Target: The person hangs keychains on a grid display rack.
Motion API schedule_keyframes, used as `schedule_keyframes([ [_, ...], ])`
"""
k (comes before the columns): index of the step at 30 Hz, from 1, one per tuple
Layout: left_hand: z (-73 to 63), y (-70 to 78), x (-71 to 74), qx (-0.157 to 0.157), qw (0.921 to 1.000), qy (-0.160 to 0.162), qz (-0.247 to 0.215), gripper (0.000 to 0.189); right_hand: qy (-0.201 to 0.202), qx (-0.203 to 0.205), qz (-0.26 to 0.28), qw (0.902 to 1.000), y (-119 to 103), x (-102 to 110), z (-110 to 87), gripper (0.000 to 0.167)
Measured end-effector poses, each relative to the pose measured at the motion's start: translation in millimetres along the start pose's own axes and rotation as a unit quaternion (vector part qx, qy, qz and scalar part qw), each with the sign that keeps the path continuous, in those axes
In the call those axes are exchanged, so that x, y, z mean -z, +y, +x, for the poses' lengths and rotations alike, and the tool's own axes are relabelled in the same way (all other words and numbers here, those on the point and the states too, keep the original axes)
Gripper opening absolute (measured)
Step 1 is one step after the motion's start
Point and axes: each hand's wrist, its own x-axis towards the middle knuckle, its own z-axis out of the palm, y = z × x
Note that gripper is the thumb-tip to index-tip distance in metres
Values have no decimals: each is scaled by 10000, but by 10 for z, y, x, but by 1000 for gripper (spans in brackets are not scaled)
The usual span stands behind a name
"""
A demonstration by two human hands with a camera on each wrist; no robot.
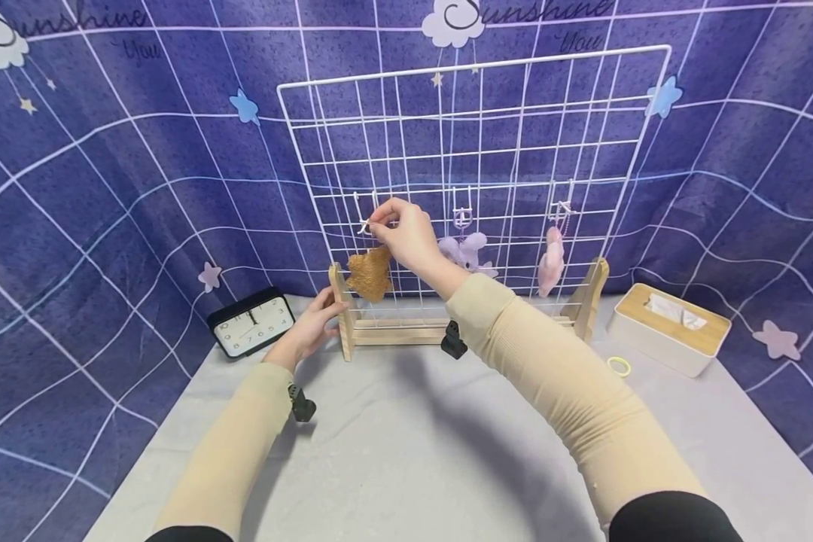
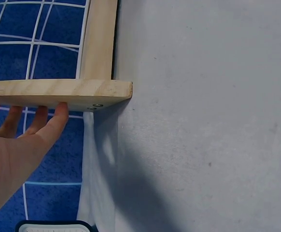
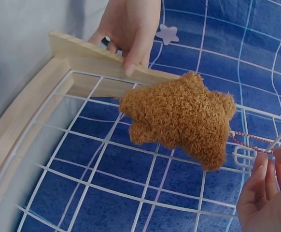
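My right hand (image 1: 406, 233) pinches the red-and-white cord (image 3: 249, 139) of a small brown plush (image 3: 179, 118), right at a white hook (image 1: 363, 226) on a white wire grid (image 1: 406, 158). The plush hangs below these fingertips, in front of the grid's left side. My left hand (image 2: 22, 147) touches the outer face of the grid's left wooden foot (image 2: 58, 88), its fingers fairly straight. Two other hooks along the same grid bear a purple plush (image 1: 472, 251) and a pink plush (image 1: 551, 263); my right wrist partly covers the purple one.
A black-framed clock (image 1: 252, 322) leans behind my left hand. At the right stand a white tissue box with a wooden lid (image 1: 671, 324) and, before it, a yellow ring (image 1: 619, 366) on the pale tabletop (image 1: 406, 452). A blue patterned curtain (image 1: 142, 150) backs everything.
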Motion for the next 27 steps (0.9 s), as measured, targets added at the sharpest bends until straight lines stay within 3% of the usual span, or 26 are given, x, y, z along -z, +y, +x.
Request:
schedule_keyframes([
  [12,14,0,-6,82,9998,120,167,59,-345,342,927,9945,90,86,-160,13],
  [27,18,15,-23,121,9996,184,181,63,-1062,397,1010,9884,500,184,-643,18],
])
